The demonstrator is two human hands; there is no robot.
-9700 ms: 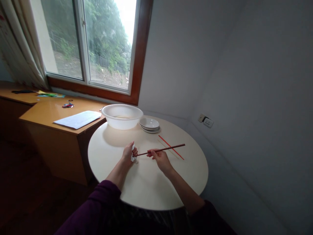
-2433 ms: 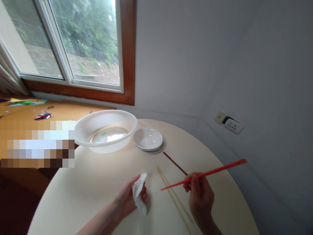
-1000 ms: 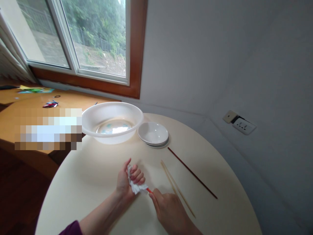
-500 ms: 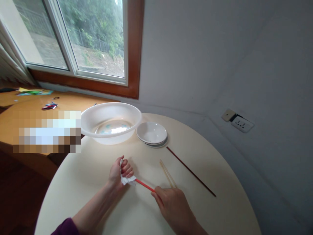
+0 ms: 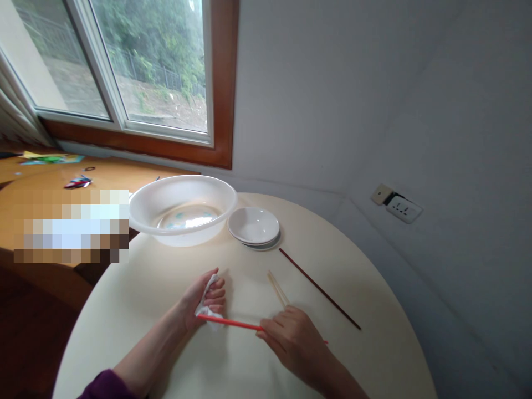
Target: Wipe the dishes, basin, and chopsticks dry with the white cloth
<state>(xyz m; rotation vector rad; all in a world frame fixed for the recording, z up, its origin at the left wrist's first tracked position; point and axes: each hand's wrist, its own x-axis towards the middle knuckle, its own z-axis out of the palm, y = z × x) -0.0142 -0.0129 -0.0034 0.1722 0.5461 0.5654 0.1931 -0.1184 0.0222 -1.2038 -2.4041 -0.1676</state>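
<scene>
My left hand [image 5: 193, 302] is palm up with its fingers curled over a crumpled white tissue [image 5: 204, 308]. Between the fingers and thumb of my right hand [image 5: 295, 339] is a slim red chopstick [image 5: 240, 323]. The chopstick's left end lies over the tissue at the heel of my left hand, and its other end pokes out behind my right hand. Two pale chopsticks [image 5: 277, 289] rest on the table just beyond my right hand, their near ends hidden by it. Farther right lies a dark brown chopstick [image 5: 319, 288].
The round cream table [image 5: 137, 310] carries a large translucent basin [image 5: 183, 237] and stacked white dishes [image 5: 254, 226] at its far side. A wooden desk [image 5: 120, 172] with small items stands to the left. Behind are a window and a wall with sockets [image 5: 404, 209].
The red chopstick's left end has come out of the tissue, and the chopstick now lies flatter. My left fingers have loosened around the tissue. The view has shifted slightly.
</scene>
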